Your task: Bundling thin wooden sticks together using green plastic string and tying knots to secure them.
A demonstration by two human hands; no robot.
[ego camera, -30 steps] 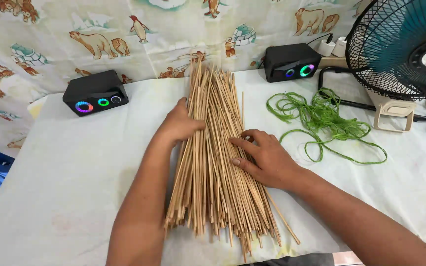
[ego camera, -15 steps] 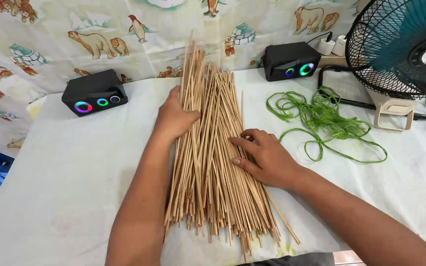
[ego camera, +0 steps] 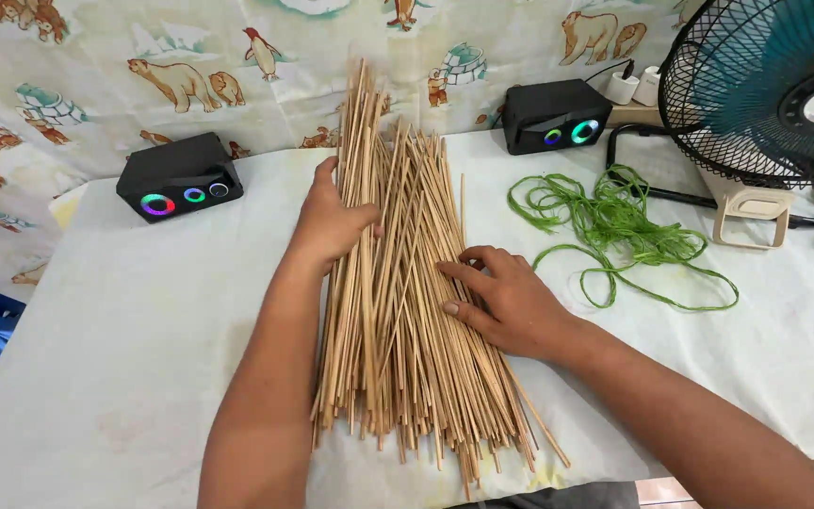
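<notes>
A thick pile of long thin tan sticks (ego camera: pixel 398 283) lies lengthwise on the white-covered table (ego camera: pixel 124 330), fanned out toward me. My left hand (ego camera: pixel 330 221) grips a bunch of sticks at the pile's left side, near its far half, with fingers curled around them. My right hand (ego camera: pixel 501 300) lies flat on the pile's right side, fingers spread and pressing on the sticks.
A tangle of green string (ego camera: pixel 614 226) lies right of the sticks. Two black speakers with coloured rings stand at the back, one at the left (ego camera: pixel 179 177), another at the right (ego camera: pixel 553 115). A fan (ego camera: pixel 765 94) stands at the far right. An animal-print cloth (ego camera: pixel 143 66) hangs behind.
My left hand has slid away from me along the pile's left side and closed on a bunch of sticks. My right hand has stayed in place on the pile.
</notes>
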